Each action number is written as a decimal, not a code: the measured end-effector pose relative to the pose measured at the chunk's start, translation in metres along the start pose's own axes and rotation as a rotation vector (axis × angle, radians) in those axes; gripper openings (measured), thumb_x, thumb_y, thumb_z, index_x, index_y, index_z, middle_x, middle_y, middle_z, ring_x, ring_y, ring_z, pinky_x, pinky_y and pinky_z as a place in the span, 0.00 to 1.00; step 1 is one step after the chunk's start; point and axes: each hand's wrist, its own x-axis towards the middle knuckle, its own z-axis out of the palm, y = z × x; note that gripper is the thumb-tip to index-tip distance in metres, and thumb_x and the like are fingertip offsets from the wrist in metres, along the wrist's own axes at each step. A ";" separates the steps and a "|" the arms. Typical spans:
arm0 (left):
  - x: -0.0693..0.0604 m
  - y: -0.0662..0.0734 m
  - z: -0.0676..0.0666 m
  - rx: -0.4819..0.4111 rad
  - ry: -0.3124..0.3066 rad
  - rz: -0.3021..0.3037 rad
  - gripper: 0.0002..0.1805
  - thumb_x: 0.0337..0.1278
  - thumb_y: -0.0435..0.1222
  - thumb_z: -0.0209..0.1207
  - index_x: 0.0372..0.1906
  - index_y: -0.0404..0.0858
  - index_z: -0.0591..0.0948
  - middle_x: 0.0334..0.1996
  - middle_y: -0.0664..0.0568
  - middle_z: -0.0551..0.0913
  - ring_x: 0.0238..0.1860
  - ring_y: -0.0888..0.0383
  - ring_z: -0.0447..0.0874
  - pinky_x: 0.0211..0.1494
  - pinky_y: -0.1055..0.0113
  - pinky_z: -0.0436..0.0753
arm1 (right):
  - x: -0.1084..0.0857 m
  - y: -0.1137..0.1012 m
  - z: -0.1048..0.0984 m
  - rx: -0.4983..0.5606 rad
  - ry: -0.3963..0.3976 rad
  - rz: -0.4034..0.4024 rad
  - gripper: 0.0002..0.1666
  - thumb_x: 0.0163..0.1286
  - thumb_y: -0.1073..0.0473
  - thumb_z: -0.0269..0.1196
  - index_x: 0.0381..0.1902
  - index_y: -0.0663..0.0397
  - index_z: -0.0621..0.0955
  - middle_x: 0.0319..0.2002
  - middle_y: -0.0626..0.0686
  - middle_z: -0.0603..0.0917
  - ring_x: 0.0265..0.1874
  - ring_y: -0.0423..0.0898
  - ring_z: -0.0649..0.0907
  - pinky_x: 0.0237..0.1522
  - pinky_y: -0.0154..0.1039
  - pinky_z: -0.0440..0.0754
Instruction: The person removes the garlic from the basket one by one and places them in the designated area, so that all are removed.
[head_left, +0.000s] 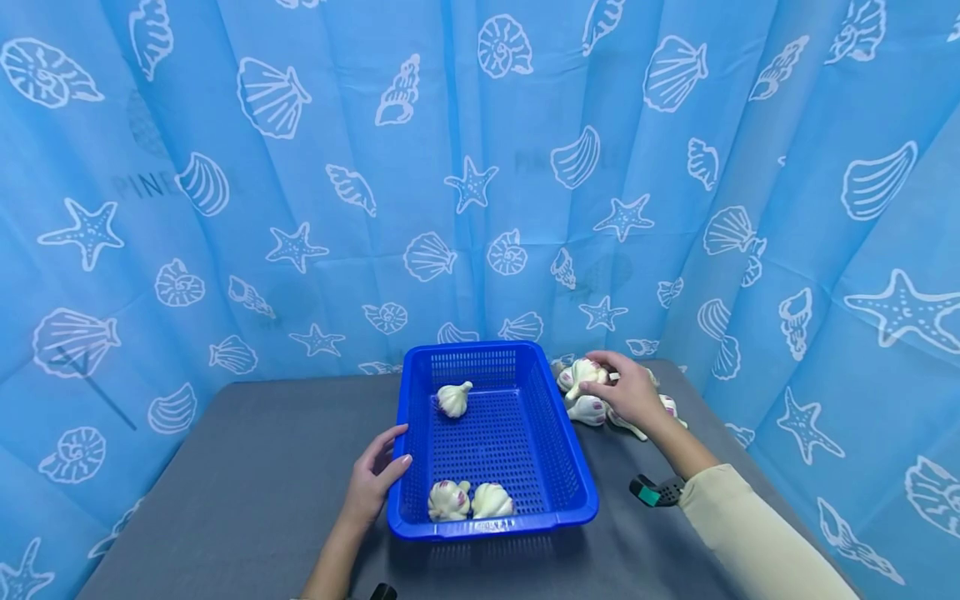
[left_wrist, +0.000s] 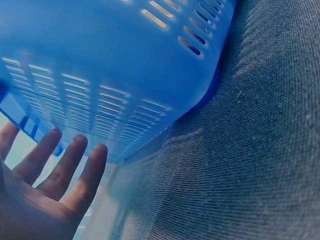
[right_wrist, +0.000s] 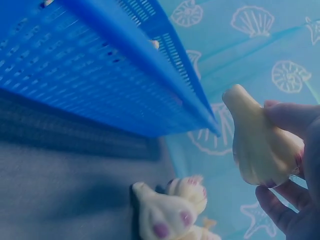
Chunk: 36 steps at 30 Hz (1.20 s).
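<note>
My right hand pinches a garlic bulb between thumb and fingers, just beyond the right side of a blue plastic basket. In the right wrist view the bulb's stem points up and left, clear of the pile below. Other garlic bulbs lie heaped under that hand, partly hidden by it. At the basket's left rim, my left hand touches the edge with thumb and forefinger; its other fingers extend loosely beside the slotted wall. Inside the basket are one bulb toward the back and two bulbs near the front.
A dark grey cloth covers the table. Behind and around it hangs a blue curtain with white shell prints. A black strap with a green patch is at the right wrist.
</note>
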 end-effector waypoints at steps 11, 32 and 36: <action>0.000 0.001 0.001 0.025 0.009 0.006 0.26 0.62 0.38 0.60 0.66 0.45 0.73 0.64 0.42 0.72 0.60 0.39 0.73 0.55 0.43 0.76 | -0.024 0.028 0.003 -0.079 0.037 0.007 0.30 0.58 0.59 0.72 0.57 0.64 0.78 0.51 0.66 0.81 0.49 0.61 0.79 0.46 0.55 0.77; -0.001 0.003 0.000 0.022 0.003 0.010 0.25 0.63 0.38 0.60 0.65 0.42 0.73 0.64 0.40 0.72 0.59 0.38 0.74 0.55 0.43 0.77 | -0.071 0.058 0.025 -0.131 0.012 0.116 0.29 0.56 0.63 0.72 0.55 0.66 0.78 0.51 0.67 0.81 0.53 0.66 0.77 0.53 0.62 0.72; -0.001 0.006 0.001 0.014 -0.005 0.019 0.25 0.64 0.38 0.59 0.65 0.42 0.73 0.64 0.38 0.71 0.60 0.37 0.73 0.55 0.43 0.77 | -0.075 0.060 0.029 -0.135 -0.009 0.144 0.29 0.57 0.63 0.71 0.56 0.67 0.77 0.52 0.67 0.80 0.52 0.66 0.78 0.52 0.61 0.73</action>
